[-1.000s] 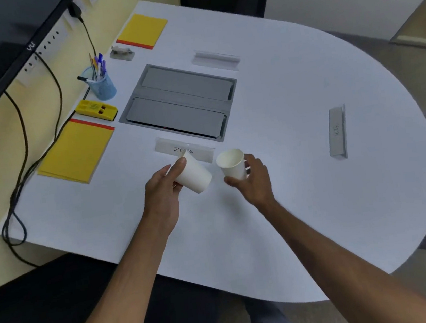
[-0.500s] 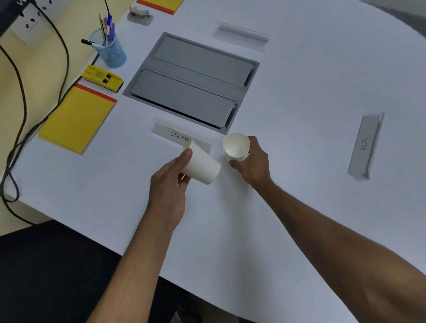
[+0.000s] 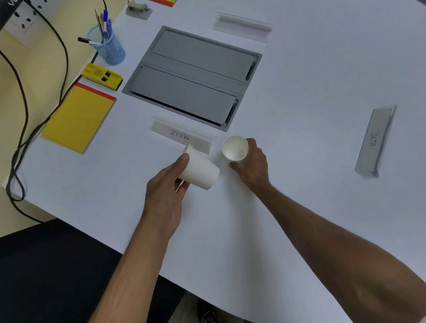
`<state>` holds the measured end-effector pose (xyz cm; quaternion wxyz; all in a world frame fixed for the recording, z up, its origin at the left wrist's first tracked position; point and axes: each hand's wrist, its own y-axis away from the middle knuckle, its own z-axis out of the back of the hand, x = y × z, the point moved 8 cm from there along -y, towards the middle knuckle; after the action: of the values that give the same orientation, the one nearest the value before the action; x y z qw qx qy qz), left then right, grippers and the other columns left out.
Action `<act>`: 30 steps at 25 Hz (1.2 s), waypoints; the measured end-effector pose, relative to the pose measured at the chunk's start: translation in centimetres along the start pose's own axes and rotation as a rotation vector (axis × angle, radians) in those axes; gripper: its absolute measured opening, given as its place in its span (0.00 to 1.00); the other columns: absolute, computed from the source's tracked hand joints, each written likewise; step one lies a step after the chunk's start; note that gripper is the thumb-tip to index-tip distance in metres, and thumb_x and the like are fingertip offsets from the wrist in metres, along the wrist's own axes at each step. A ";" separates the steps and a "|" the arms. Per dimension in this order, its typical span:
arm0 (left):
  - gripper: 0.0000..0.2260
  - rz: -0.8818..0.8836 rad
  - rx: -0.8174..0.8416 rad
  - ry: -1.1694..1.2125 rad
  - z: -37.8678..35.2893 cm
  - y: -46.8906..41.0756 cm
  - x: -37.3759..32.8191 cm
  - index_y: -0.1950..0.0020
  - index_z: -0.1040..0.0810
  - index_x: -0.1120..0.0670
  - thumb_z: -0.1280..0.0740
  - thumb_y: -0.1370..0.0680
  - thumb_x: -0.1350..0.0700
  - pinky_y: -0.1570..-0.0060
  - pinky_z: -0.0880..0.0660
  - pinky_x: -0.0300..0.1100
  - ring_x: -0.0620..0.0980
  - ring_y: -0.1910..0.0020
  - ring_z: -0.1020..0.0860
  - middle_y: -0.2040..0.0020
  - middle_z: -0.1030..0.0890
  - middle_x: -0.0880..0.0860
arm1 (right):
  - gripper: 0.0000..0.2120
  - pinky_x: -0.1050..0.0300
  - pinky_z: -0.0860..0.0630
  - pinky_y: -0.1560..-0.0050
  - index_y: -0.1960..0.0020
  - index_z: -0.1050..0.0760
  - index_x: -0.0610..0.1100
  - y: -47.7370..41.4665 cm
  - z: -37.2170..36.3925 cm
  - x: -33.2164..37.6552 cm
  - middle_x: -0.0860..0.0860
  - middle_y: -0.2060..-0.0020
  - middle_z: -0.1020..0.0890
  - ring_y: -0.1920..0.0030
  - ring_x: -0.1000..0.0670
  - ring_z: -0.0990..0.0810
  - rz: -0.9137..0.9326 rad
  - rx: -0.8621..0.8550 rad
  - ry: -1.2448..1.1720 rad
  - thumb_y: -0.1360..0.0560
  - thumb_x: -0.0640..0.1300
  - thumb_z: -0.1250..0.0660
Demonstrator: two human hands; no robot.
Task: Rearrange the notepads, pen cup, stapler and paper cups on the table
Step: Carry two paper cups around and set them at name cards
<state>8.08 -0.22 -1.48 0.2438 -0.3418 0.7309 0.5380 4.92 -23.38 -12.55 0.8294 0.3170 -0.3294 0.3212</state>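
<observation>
The left hand (image 3: 166,190) has its fingers wrapped round a plain white tilted paper cup (image 3: 200,172) at the ZEBRA name card (image 3: 181,135). Just beside it, the right hand (image 3: 250,165) grasps a matching upright paper cup (image 3: 235,149), its mouth open, on the white tabletop (image 3: 305,97).

Matt white paper cups (image 3: 234,148); smooth matt table (image 3: 329,73); blue mesh pen cup (image 3: 110,49).

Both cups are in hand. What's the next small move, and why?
Probably swing the tilted cup in the left hand over the upright cup held by the right hand; they are close but not touching, and the upright mouth is open for nesting.
</observation>
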 end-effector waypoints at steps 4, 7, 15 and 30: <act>0.18 -0.003 0.006 -0.007 0.8 0.7 0.2 0.43 0.17 0.58 0.23 0.30 0.53 0.46 0.21 0.40 0.47 0.44 0.17 0.46 0.15 0.52 | 0.29 0.42 0.21 0.47 0.37 0.33 0.47 0.3 -0.1 -0.7 0.47 0.47 0.19 0.46 0.41 0.21 -0.005 0.002 -0.022 0.34 0.44 0.25; 0.20 -0.008 0.018 -0.029 1.4 1.5 0.1 0.42 0.17 0.57 0.23 0.32 0.52 0.44 0.21 0.40 0.47 0.44 0.17 0.44 0.15 0.52 | 0.40 0.41 0.26 0.37 0.27 0.38 0.46 0.8 0.1 -0.9 0.47 0.36 0.23 0.36 0.41 0.24 -0.015 0.026 -0.066 0.34 0.42 0.24; 0.21 0.019 0.205 -0.173 -0.3 5.7 0.7 0.41 0.18 0.60 0.24 0.29 0.50 0.47 0.21 0.40 0.50 0.41 0.18 0.42 0.16 0.55 | 0.16 0.48 0.23 0.42 0.41 0.23 0.46 11.2 8.0 1.5 0.53 0.43 0.19 0.42 0.52 0.21 0.021 -0.134 -0.354 0.28 0.39 0.28; 0.24 0.031 0.651 -0.507 -3.2 20.8 8.3 0.38 0.20 0.56 0.24 0.29 0.45 0.48 0.19 0.44 0.52 0.44 0.17 0.41 0.17 0.55 | 0.31 0.69 0.26 0.59 0.34 0.28 0.60 36.0 14.2 3.1 0.61 0.48 0.19 0.50 0.62 0.21 0.117 -0.074 -0.112 0.34 0.64 0.24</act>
<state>-13.06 -1.39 6.36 0.5035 -0.0922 0.7848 0.3495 -24.89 -11.50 9.41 0.8006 0.2841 -0.4049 0.3384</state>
